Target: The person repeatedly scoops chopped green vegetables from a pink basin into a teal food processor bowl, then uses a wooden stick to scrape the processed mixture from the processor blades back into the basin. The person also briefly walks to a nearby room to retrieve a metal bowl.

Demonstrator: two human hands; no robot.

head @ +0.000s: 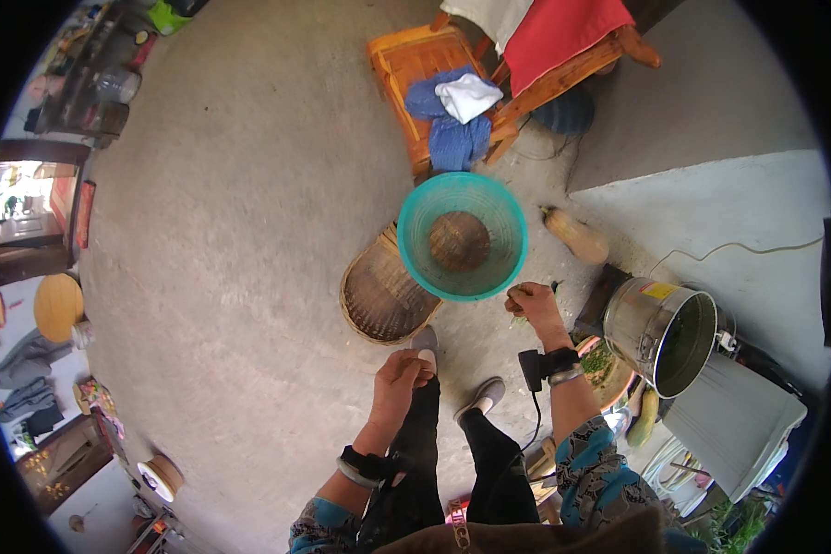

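Observation:
My left hand (398, 381) is over my left leg with its fingers curled; whether anything is in them cannot be told. To the right, my right hand (532, 302) is near the rim of a teal plastic basin (403, 239), fingers drawn together, with small green bits by them. What the fingers hold is unclear. The basin has a brown patch at its bottom and stands partly over a woven bamboo scoop basket (381, 298) on the floor. A tan, elongated squash (576, 237) lies right of the basin.
A wooden chair (415, 52) holding blue and white cloths (469, 98) stands beyond the basin. At right are a large stainless steel pot (630, 315) with dark green contents, a round container (623, 395) with chopped greens, another squash (642, 419) and a grey-white panel (734, 422).

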